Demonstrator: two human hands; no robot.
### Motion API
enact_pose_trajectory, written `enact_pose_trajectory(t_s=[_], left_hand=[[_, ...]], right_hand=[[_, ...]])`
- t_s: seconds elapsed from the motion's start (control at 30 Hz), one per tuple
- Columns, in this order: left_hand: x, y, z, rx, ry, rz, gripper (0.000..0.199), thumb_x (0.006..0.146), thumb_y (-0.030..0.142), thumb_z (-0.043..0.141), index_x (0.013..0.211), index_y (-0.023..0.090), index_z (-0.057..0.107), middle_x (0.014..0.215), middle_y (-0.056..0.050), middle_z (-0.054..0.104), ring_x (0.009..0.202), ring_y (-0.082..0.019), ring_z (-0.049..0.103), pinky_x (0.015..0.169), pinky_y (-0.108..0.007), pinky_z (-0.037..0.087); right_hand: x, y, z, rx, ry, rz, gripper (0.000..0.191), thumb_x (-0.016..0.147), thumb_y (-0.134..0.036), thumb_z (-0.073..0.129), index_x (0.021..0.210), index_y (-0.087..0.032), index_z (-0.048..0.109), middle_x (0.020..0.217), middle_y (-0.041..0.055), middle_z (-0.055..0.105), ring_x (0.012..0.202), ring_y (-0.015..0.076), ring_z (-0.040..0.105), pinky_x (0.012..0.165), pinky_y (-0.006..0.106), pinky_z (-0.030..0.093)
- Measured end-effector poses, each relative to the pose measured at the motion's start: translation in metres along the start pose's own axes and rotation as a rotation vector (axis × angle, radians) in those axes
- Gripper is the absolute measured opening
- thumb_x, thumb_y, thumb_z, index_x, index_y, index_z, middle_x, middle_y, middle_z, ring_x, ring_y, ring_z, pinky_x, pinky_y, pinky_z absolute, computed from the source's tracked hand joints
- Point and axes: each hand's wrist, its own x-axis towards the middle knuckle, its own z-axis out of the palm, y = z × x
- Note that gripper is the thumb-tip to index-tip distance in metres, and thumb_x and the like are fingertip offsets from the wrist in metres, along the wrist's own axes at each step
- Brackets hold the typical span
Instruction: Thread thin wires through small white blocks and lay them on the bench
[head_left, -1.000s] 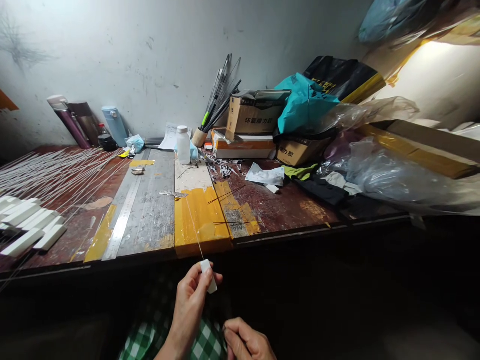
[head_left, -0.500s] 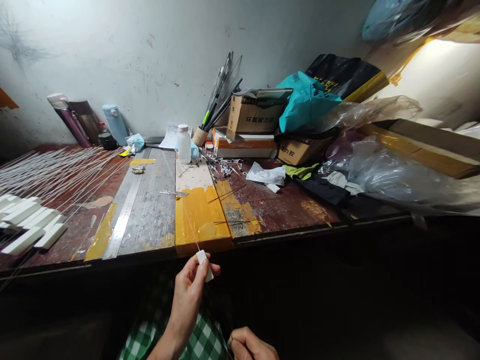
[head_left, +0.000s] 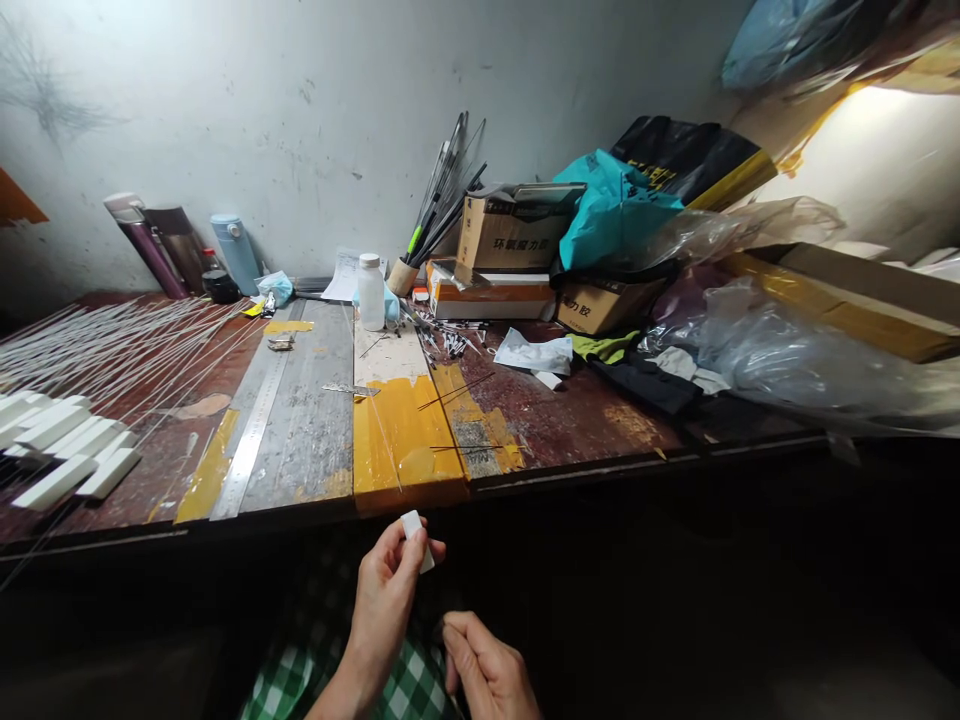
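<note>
Since half a second ago, the right hand [head_left: 487,660] has risen closer to the left hand [head_left: 386,575], which has dropped slightly away from the front edge of the worktop [head_left: 577,420]. The left hand pinches a small white block [head_left: 412,522] between thumb and fingers, tilted, just on the near side of that edge and in front of the strip of yellow tape [head_left: 405,445]. The right hand is curled with thumb and fingertips pressed together; whether something thin lies between them I cannot tell. Dark space surrounds both hands under the front edge, with green checked fabric [head_left: 416,680] just below.

A faint pale rod [head_left: 387,437] crosses the tape toward the block; its near end is hard to make out. Left of the tape, a steel ruler [head_left: 253,440] reaches the front edge. Farther left, by the front left corner, white blocks [head_left: 109,473] lie piled, pale rods [head_left: 135,340] fanning toward the rear. Scuffed red surface runs rightward from the tape along the front edge as far as a black cloth [head_left: 645,385]. Toward the rear edge, a white bottle [head_left: 370,295] stands upright beyond the tape, with a cardboard box [head_left: 510,235] to its right.
</note>
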Motion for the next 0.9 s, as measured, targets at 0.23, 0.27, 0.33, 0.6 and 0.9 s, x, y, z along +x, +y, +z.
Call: enact_pose_trajectory(t_s=[0.23, 0.27, 0.33, 0.6, 0.9], left_hand=[[0.005, 0.001, -0.002, -0.005, 0.021, 0.033, 0.044, 0.080, 0.051, 0.065, 0.102, 0.013, 0.064, 0.081, -0.008, 0.071, 0.079, -0.020, 0.063, 0.075, -0.028, 0.046], [0.005, 0.001, -0.001, -0.005, 0.022, 0.032, 0.044, 0.079, 0.051, 0.066, 0.101, 0.013, 0.064, 0.081, -0.008, 0.071, 0.079, -0.020, 0.063, 0.076, -0.028, 0.046], [0.005, 0.000, 0.000, -0.002, 0.015, 0.021, 0.045, 0.078, 0.052, 0.067, 0.100, 0.012, 0.065, 0.081, -0.008, 0.071, 0.079, -0.021, 0.064, 0.076, -0.029, 0.047], [0.004, -0.001, -0.003, -0.003, 0.029, 0.022, 0.046, 0.077, 0.052, 0.068, 0.101, 0.013, 0.066, 0.081, -0.009, 0.072, 0.078, -0.021, 0.064, 0.072, -0.027, 0.045], [-0.008, 0.012, -0.005, 0.004, 0.062, 0.018, 0.047, 0.079, 0.052, 0.066, 0.106, 0.013, 0.064, 0.083, -0.008, 0.072, 0.082, -0.021, 0.062, 0.078, -0.027, 0.043]], right_hand=[[0.006, -0.010, -0.001, 0.007, 0.065, -0.002, 0.032, 0.093, -0.043, 0.046, 0.074, -0.020, 0.056, 0.066, -0.0020, 0.049, 0.058, 0.0113, 0.045, 0.055, 0.019, 0.037], [0.008, -0.013, -0.002, 0.016, 0.044, 0.001, 0.032, 0.094, -0.042, 0.044, 0.074, -0.020, 0.056, 0.064, -0.0023, 0.047, 0.059, 0.0116, 0.045, 0.056, 0.019, 0.037], [0.013, -0.019, -0.003, 0.035, -0.005, 0.029, 0.033, 0.095, -0.042, 0.041, 0.074, -0.019, 0.054, 0.062, -0.0030, 0.044, 0.058, 0.0115, 0.043, 0.055, 0.020, 0.035], [0.025, -0.028, -0.001, 0.051, -0.030, 0.086, 0.027, 0.092, -0.042, 0.047, 0.084, -0.018, 0.057, 0.069, -0.0020, 0.051, 0.058, 0.0110, 0.044, 0.054, 0.021, 0.035], [0.008, -0.026, -0.016, 0.056, -0.177, 0.059, 0.037, 0.095, -0.046, 0.042, 0.076, -0.019, 0.058, 0.061, -0.0025, 0.050, 0.060, 0.0123, 0.048, 0.061, 0.021, 0.039]])
